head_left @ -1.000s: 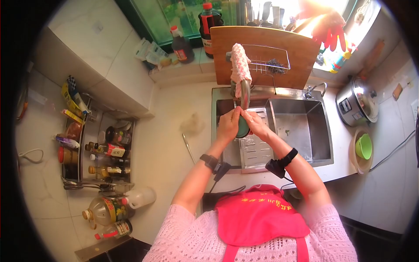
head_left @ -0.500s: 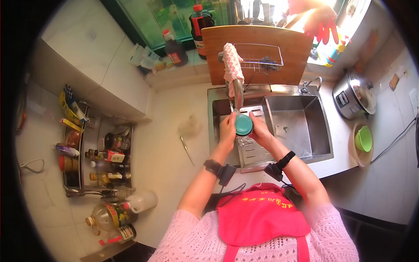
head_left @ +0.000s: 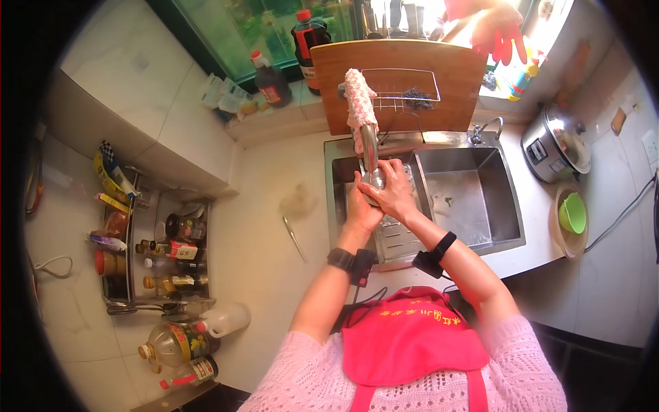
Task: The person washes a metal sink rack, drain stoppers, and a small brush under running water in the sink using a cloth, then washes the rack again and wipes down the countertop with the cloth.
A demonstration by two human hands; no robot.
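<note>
Both hands are wrapped round a small round container (head_left: pixel 376 180) under the faucet (head_left: pixel 369 147) in the left basin. Only a shiny, clear or silvery part of it shows between the fingers. My left hand (head_left: pixel 362 208) cups it from the left and below. Over its right side and top lie the curled fingers of my right hand (head_left: pixel 396 192). Wet glints show on the hands. A pink and white cloth cover (head_left: pixel 359 99) wraps the faucet's upper part. Beneath the hands, a slotted metal drain tray (head_left: pixel 401 242) spans part of the sink.
Right of the hands is the second basin (head_left: pixel 473 199). A cutting board (head_left: pixel 398 58) with a wire rack leans behind the sink. On the left counter lies a thin metal utensil (head_left: pixel 295 239), near a bottle rack (head_left: pixel 158 299). A rice cooker (head_left: pixel 542 147) and green bowl (head_left: pixel 572 213) stand right.
The container has turned, so its teal round face is now out of sight. My right hand has moved from its right side to over the top, and both hands have come closer together.
</note>
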